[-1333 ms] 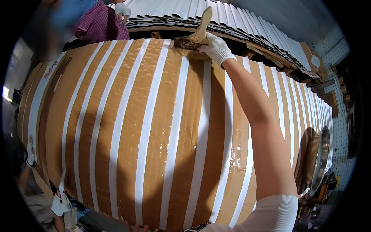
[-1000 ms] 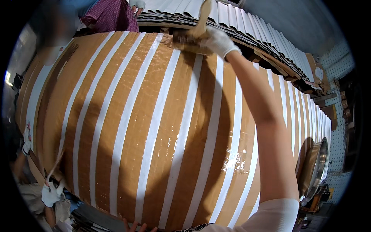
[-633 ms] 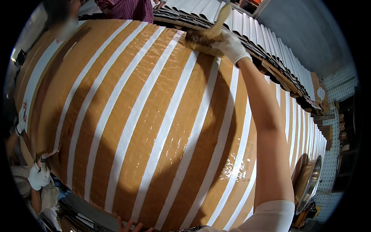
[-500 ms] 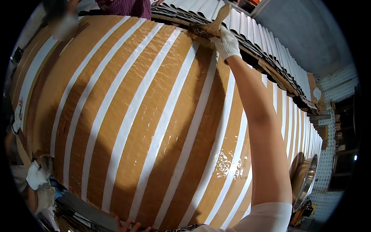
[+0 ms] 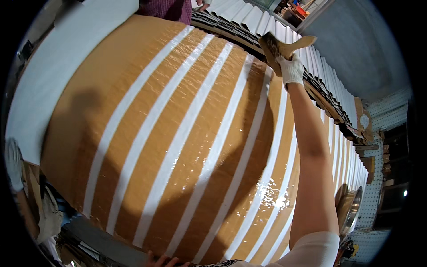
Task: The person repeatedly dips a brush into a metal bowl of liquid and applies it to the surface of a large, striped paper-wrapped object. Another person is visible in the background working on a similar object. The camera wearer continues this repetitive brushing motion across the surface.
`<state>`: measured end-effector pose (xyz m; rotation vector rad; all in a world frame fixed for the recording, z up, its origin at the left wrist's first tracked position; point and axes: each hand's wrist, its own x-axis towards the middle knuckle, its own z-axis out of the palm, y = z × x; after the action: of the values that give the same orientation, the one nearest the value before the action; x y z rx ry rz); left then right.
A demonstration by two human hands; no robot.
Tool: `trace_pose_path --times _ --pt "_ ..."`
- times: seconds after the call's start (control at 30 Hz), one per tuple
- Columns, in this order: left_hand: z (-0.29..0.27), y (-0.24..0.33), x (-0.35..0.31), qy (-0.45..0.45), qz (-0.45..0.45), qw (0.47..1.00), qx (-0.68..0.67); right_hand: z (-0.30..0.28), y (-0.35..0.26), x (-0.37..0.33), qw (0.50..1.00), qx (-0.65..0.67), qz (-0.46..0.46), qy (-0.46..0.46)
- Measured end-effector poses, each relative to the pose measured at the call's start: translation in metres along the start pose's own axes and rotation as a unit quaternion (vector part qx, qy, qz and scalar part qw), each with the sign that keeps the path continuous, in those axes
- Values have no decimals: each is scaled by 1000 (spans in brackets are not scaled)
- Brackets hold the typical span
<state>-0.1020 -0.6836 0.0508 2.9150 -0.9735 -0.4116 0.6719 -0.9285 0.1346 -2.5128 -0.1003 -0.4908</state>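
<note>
My right hand (image 5: pixel 292 71), in a white knit glove, grips a wide brush (image 5: pixel 299 43) with a pale wooden handle. Its dark bristles hang over the far edge of the striped brown sheets (image 5: pixel 195 142). Wet gloss covers much of these sheets, whose white bands run from the far edge to the near one. At the lower edge of the picture my bare left hand (image 5: pixel 162 260) lies with fingers spread by the near edge; only the fingers show. A large white sheet (image 5: pixel 53 80) covers the left end of the work.
A co-worker's gloved hand (image 5: pixel 14 164) is at the white sheet's left corner. Another person in a checked purple garment (image 5: pixel 167 10) stands at the far side. Corrugated white sheets (image 5: pixel 240 12) line the far edge. A metal basin (image 5: pixel 353 209) sits at the right.
My right hand has moved right with the brush, which is now turned and off the brown surface. A white sheet has come over the left end. The white bands appear farther right.
</note>
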Motion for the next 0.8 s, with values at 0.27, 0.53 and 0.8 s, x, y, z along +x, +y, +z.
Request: trace_pose_path --times 0.27,0.53,0.8 --pt "1 -3 15 81 -47 995 25 83 -167 -50 901 384 91 -179" --pt "9 19 22 199 -150 965 -81 51 -133 -98 952 242 122 -146" --pt "29 8 19 247 -126 961 -3 -98 127 -115 842 456 287 31"
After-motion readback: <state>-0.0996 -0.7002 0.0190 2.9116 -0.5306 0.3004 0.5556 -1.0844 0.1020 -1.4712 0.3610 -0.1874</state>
